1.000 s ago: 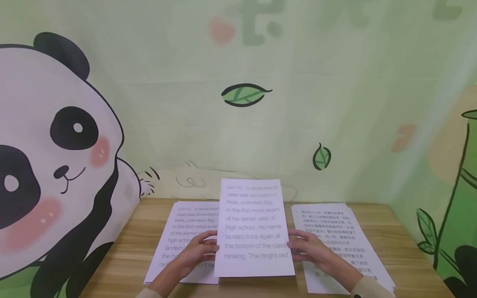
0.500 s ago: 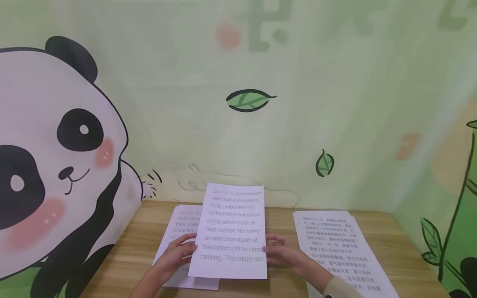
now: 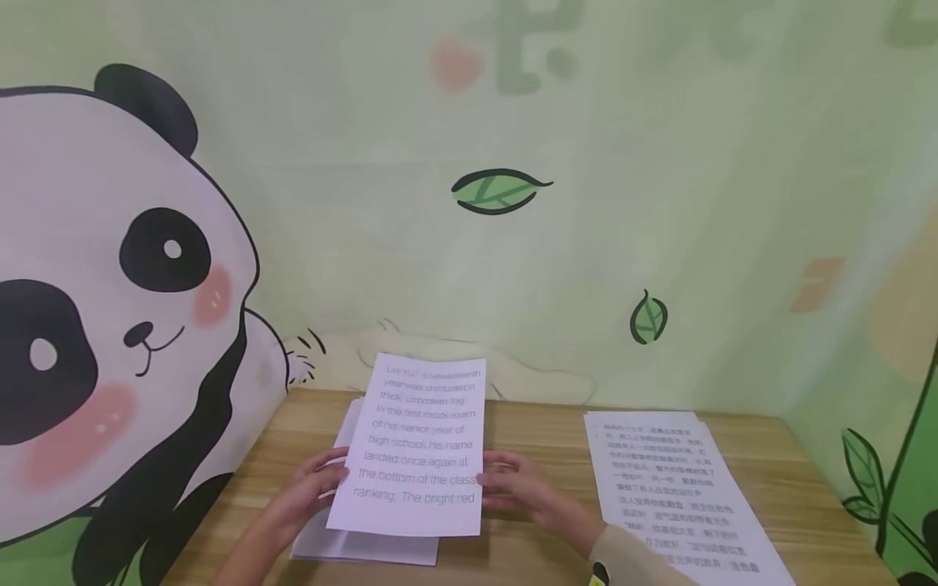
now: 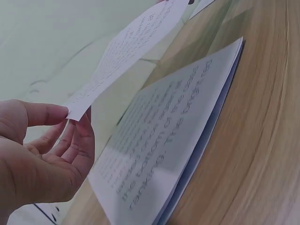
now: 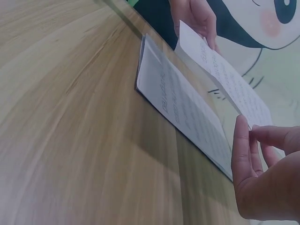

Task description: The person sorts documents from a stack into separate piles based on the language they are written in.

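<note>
Between my two hands hangs a sheet of paper [image 3: 418,448] printed with large English text. My left hand [image 3: 311,488] pinches its left edge between thumb and fingers, as the left wrist view also shows. On the opposite edge my right hand [image 3: 516,488] pinches it the same way. Below the raised sheet lies a paper stack [image 4: 159,136] with the same English print, several sheets thick. In the head view the held sheet covers most of that stack; the right wrist view shows a gap between them.
A second paper stack [image 3: 674,488] with Chinese text lies on the right of the wooden table [image 3: 542,423], partly behind my right sleeve [image 3: 630,557]. Behind the table hangs a backdrop [image 3: 366,244] with a panda and leaves.
Both hands have carried the sheet leftward, from the middle of the table to over the English stack. More of the Chinese stack shows now. The head view has shifted slightly.
</note>
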Motion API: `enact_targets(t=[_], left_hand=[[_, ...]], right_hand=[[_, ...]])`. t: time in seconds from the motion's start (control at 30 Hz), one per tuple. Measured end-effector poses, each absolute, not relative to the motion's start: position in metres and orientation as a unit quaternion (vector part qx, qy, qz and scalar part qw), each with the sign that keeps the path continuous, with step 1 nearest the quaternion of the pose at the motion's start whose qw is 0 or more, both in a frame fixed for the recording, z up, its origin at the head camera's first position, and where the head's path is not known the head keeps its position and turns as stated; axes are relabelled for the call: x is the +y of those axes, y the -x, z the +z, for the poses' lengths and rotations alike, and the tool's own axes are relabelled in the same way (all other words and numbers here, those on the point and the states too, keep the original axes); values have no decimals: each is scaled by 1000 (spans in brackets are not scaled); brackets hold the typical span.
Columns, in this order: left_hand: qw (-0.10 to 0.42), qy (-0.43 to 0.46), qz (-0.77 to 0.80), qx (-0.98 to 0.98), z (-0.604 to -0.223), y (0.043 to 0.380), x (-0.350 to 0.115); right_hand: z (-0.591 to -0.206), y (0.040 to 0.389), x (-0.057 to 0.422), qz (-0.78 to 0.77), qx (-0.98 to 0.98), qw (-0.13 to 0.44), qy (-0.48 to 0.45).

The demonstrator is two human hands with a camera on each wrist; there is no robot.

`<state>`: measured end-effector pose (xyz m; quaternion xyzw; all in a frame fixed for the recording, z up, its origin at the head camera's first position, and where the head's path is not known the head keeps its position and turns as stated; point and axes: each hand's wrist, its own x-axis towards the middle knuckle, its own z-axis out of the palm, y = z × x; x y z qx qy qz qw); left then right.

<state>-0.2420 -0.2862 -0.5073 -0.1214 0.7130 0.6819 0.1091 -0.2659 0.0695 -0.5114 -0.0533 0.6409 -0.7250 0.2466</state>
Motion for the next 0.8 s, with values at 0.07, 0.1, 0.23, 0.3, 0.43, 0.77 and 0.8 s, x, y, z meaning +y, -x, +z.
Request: enact_targets(t=[0.07, 0.1, 0.23, 0.3, 0.43, 0.77, 0.8], left_hand=[[108, 131, 680, 713, -508, 241, -293], [105, 136, 682, 711, -508, 240, -296], [96, 140, 688, 706, -515, 237, -308], [93, 140, 689, 705, -519, 237, -314], [91, 146, 676, 716, -525, 238, -323], [88, 175, 652, 733, -540, 238, -330], [89, 177, 651, 733, -540, 237, -330]], right_hand=[[-515, 267, 62, -725, 640, 249, 58], [-516, 268, 58, -724, 640, 250, 59], [-526, 270, 42, -730, 632, 254, 54], [-530, 270, 34, -733, 629, 254, 48], [-535, 271, 20, -730, 634, 253, 37], [-544, 270, 6, -714, 654, 249, 14], [-545, 269, 6, -715, 654, 249, 11]])
